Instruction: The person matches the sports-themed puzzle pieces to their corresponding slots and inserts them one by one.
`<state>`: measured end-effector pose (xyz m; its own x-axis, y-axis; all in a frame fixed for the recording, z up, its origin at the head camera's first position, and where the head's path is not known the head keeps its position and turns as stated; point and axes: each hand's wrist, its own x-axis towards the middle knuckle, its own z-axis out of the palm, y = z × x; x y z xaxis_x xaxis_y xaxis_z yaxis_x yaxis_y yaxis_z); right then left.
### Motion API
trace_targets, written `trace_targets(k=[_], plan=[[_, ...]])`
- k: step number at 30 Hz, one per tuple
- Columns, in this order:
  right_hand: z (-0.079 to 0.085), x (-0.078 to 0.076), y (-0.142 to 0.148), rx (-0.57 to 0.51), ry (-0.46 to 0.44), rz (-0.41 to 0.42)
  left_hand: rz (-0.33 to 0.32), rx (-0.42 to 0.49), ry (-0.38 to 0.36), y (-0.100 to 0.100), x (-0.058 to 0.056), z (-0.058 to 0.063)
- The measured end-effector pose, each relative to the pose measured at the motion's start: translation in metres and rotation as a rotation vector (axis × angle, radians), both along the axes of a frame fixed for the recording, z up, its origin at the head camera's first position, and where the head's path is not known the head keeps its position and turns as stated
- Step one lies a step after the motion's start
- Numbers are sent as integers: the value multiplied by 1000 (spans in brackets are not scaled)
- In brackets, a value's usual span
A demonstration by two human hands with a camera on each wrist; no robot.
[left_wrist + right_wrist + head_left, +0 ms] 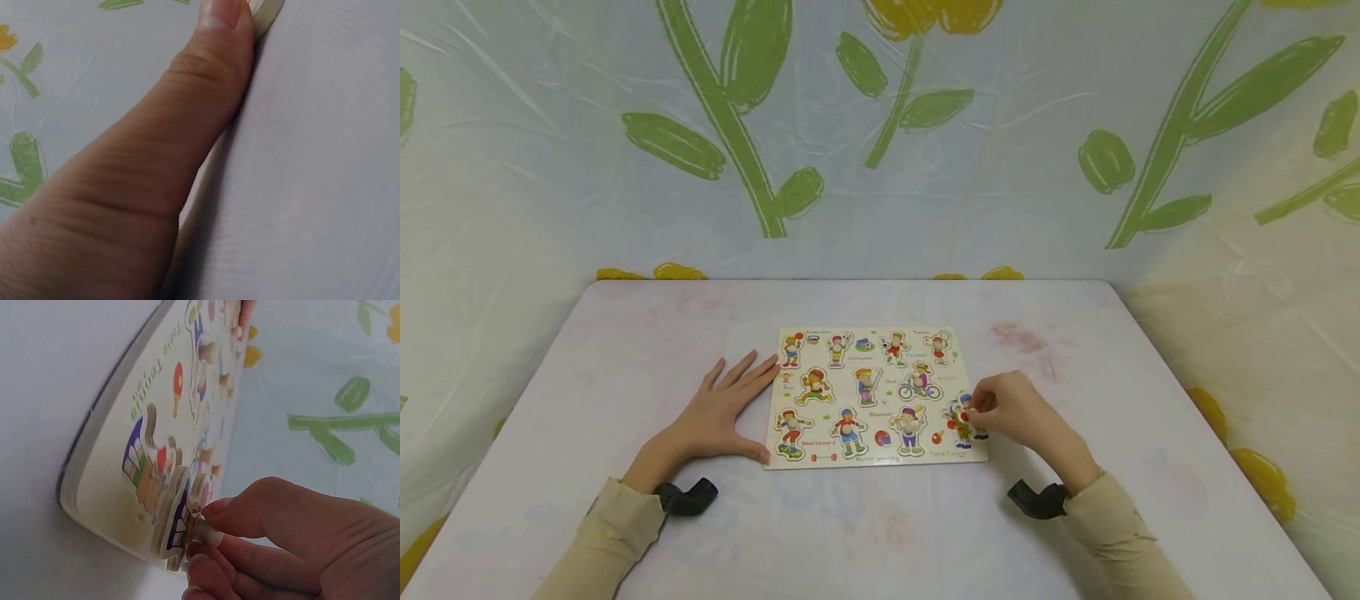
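A wooden peg puzzle board (820,427) lies flat on the table, filled with knobbed pieces of sports figures. My left hand (722,421) spreads its fingers along the board's left side. Its fingertips touch the edge, and the thumb (212,69) lies at the near left corner. Above the board's near right corner, my right hand (1018,412) pinches a table tennis player puzzle piece (181,519) by its white knob (208,535). That piece is tilted and raised off the board, beside a matching printed recess (147,478) that shows uncovered.
The pale table (880,533) extends around the board on all sides. Behind it hangs a flower-printed plastic sheet (1000,183), which also closes in both sides. A black wrist device (688,497) sits on the left wrist, another (1037,500) on the right.
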<state>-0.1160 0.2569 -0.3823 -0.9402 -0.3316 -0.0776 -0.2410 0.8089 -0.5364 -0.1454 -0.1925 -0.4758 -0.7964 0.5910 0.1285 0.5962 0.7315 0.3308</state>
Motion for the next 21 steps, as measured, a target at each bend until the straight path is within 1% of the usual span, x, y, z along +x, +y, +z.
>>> trace_targets(k=[9, 16, 21], plan=[[-11, -2, -9, 21, 4, 50, -3, 4, -2, 0, 1, 1], [-19, -3, -10, 3, 7, 37, -13, 27, 26, 1, 1, 0], [-21, -3, -9, -7, -8, 26, -19, 30, 35, 1, 1, 0]])
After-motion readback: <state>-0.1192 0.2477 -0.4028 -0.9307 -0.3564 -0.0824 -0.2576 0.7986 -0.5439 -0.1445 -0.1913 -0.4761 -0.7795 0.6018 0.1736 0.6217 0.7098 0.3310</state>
